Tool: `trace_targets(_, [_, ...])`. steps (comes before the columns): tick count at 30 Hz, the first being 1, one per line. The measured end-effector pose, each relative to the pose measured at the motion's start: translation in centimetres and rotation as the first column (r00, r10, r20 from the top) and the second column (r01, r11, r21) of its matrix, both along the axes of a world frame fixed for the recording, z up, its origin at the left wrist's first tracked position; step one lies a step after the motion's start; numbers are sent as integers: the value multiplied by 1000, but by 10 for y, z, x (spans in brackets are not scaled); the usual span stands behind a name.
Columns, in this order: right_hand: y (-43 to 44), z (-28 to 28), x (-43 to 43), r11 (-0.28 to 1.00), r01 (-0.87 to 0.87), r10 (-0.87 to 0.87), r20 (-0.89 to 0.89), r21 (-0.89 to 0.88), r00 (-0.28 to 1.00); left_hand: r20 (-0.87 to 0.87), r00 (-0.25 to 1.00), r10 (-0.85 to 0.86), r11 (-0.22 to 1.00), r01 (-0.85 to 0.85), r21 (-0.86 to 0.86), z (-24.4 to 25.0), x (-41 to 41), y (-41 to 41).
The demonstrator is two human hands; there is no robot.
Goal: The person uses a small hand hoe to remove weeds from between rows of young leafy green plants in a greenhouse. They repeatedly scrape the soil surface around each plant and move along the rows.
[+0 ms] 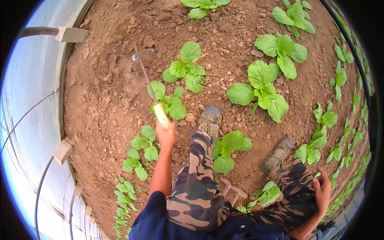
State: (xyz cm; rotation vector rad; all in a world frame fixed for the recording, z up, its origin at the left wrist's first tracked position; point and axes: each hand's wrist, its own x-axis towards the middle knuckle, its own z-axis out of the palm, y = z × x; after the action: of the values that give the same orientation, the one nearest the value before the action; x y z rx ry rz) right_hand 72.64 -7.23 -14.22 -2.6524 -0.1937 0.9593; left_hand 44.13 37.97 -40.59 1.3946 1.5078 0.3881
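Note:
My left hand [165, 134] is closed around the pale wooden handle of a small hand hoe [162, 115]. Its thin metal shaft reaches up and to the left, over a leafy seedling [177, 108]. The blurred blade [143, 55] is at the bare brown soil [117, 81]. On the right, my right hand [323, 192] is beside my bent right knee in camouflage trousers, fingers curved and apart, holding nothing. Another young leafy plant [187, 69] grows to the right of the hoe's shaft.
Broad-leaved plants [264, 93] stand in rows to the right. Seedlings [145, 142] grow beside my left forearm. Plastic sheeting [33, 90] with concrete blocks [62, 152] borders the left. A partly hidden wooden frame [232, 189] lies between my legs. A dark hose [349, 45] curves along the right.

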Motion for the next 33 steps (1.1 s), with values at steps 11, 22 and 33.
trace_targets(11, [20, 1, 0, 998, -42, 42, 1, -47, 999, -19, 1000, -7, 968, 11, 252, 50, 82, 217])
trace_targets(22, [21, -1, -1, 993, -116, 116, 40, 8, 992, -442, 896, -35, 999, 48, 18, -37, -30, 187])
trace_targets(33, [17, 1, -10, 997, -80, 80, 5, 16, 997, -234, 966, 112, 953, -171, -251, -6, -100, 2])
